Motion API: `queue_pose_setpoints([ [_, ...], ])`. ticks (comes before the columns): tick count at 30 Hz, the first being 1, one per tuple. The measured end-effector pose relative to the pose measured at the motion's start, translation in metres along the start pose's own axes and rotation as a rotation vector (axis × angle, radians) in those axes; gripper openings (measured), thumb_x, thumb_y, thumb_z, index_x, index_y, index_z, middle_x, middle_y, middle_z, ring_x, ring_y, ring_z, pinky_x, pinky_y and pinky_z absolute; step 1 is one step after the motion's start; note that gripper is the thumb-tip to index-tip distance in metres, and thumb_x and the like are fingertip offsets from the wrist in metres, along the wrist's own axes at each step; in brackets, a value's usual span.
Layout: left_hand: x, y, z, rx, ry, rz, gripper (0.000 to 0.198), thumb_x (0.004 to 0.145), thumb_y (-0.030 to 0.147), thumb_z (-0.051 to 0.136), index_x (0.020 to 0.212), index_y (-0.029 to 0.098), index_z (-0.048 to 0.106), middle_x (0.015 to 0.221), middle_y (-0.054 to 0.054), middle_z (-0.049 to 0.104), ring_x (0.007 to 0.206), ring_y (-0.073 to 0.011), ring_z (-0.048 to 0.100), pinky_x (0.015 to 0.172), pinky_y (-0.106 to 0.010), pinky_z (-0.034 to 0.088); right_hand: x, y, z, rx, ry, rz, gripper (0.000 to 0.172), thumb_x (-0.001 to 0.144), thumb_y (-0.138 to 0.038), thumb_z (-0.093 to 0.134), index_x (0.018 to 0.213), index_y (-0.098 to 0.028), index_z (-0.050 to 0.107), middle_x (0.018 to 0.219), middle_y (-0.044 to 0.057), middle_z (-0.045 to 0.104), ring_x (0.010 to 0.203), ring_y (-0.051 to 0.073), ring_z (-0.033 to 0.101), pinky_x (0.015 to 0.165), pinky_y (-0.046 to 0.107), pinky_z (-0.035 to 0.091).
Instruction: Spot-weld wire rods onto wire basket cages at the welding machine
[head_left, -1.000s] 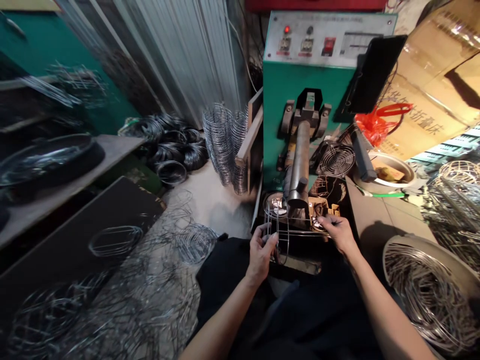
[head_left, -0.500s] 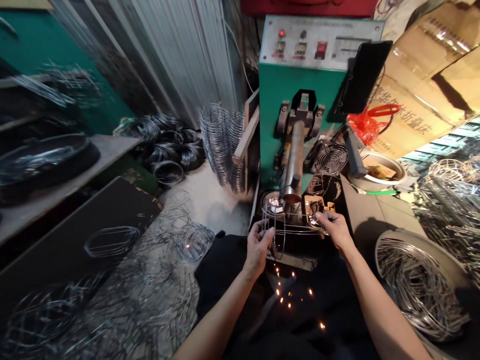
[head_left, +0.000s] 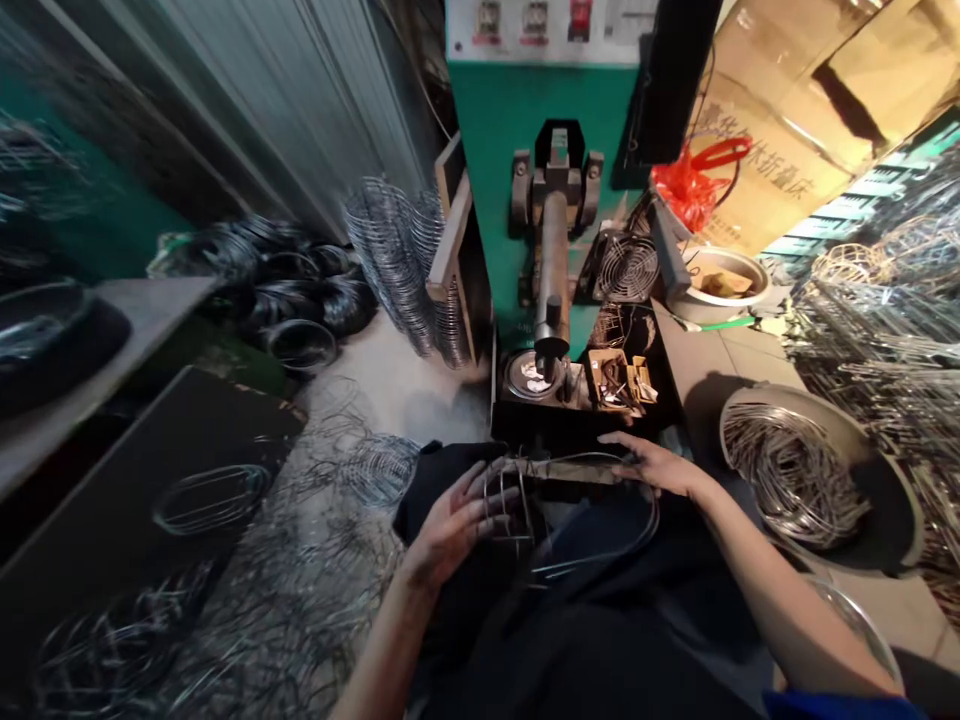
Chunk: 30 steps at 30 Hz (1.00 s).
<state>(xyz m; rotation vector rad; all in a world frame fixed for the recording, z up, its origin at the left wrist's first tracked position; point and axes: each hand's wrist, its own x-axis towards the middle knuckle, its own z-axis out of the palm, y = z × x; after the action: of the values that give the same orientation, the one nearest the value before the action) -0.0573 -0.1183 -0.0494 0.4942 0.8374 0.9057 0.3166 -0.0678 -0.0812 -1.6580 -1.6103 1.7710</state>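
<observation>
A wire frame (head_left: 574, 500) of rings and long rods lies across my lap, just in front of the green welding machine (head_left: 525, 120). My left hand (head_left: 457, 515) is at the frame's left end with its fingers spread against the rings. My right hand (head_left: 652, 465) rests on the frame's right end, fingers stretched out flat over the rods. The machine's steel arm (head_left: 553, 260) ends above a round electrode base (head_left: 529, 375), apart from the frame.
A basin of bent wire pieces (head_left: 806, 480) sits at my right. Stacked wire rings (head_left: 401, 260) and black wire coils (head_left: 285, 290) stand at the left of the machine. Loose wire frames (head_left: 300, 560) litter the floor. A small fan (head_left: 626, 265) sits by the machine.
The wire frame has come away from the machine's electrode and down onto my lap. Both hands went from pinching it to lying spread on it. The sparks are gone; the view tilted down.
</observation>
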Motion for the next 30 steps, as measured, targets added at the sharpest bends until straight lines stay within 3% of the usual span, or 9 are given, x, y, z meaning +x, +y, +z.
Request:
queue_pose_setpoints([
  [5,-0.015,-0.09,-0.021,0.101,0.245,-0.138,0.065,0.073,0.053,0.084,0.122,0.016,0.062,0.122,-0.018,0.069,0.105,-0.0306,0.07,0.09,-0.039,0.055,0.019,0.037,0.02,-0.103,-0.065,0.128,0.049,0.075,-0.048,0.077,0.116,-0.021,0.073,0.077,0.004,0.07,0.062,0.018,0.06,0.06,0.03,0.05],
  [8,-0.024,-0.107,-0.014,0.158,0.264,-0.089,0.067,0.071,0.051,0.085,0.124,0.017,0.061,0.095,-0.009,0.074,0.085,-0.0233,0.072,0.079,-0.032,0.056,0.022,0.043,0.017,-0.16,-0.093,0.126,0.043,0.073,-0.053,0.076,0.102,-0.021,0.078,0.086,0.006,0.073,0.075,0.022,0.064,0.07,0.032,0.051],
  [12,0.0,-0.083,0.009,0.053,0.273,0.08,0.06,0.075,0.047,0.082,0.121,0.017,0.06,0.065,0.006,0.06,0.05,-0.0126,0.061,0.053,-0.024,0.051,0.022,0.022,0.001,-0.21,0.04,-0.147,0.042,0.075,-0.057,0.074,0.094,-0.02,0.077,0.095,0.007,0.072,0.088,0.024,0.064,0.082,0.034,0.048],
  [16,0.04,-0.048,0.033,0.019,0.265,0.237,0.055,0.075,0.046,0.082,0.116,0.016,0.06,0.06,0.009,0.054,0.038,-0.0102,0.054,0.041,-0.022,0.045,0.021,-0.014,-0.019,-0.015,0.183,-0.336,0.042,0.078,-0.06,0.073,0.076,-0.018,0.07,0.074,0.001,0.062,0.07,0.016,0.055,0.069,0.029,0.043],
  [20,0.066,-0.029,0.046,0.013,0.232,0.326,0.058,0.076,0.043,0.082,0.12,0.014,0.059,0.06,0.008,0.055,0.038,-0.0109,0.054,0.04,-0.023,0.047,0.025,-0.04,-0.037,0.126,0.288,-0.391,0.042,0.074,-0.056,0.078,0.065,-0.018,0.063,0.061,-0.002,0.053,0.06,0.013,0.045,0.06,0.027,0.035],
  [25,0.08,-0.021,0.057,-0.016,0.234,0.341,0.07,0.076,0.042,0.082,0.134,0.014,0.053,0.06,0.008,0.055,0.041,-0.0106,0.054,0.04,-0.023,0.048,0.044,-0.051,-0.044,0.204,0.449,-0.451,0.051,0.071,-0.06,0.077,0.054,-0.019,0.053,0.057,-0.001,0.05,0.059,0.013,0.043,0.059,0.028,0.035],
  [30,0.089,-0.02,0.063,-0.048,0.261,0.364,0.074,0.076,0.04,0.082,0.138,0.015,0.051,0.062,0.008,0.056,0.041,-0.009,0.052,0.039,-0.022,0.048,0.063,-0.05,-0.044,0.233,0.444,-0.419,0.054,0.073,-0.064,0.075,0.053,-0.02,0.052,0.056,0.0,0.048,0.058,0.014,0.044,0.056,0.028,0.037],
])
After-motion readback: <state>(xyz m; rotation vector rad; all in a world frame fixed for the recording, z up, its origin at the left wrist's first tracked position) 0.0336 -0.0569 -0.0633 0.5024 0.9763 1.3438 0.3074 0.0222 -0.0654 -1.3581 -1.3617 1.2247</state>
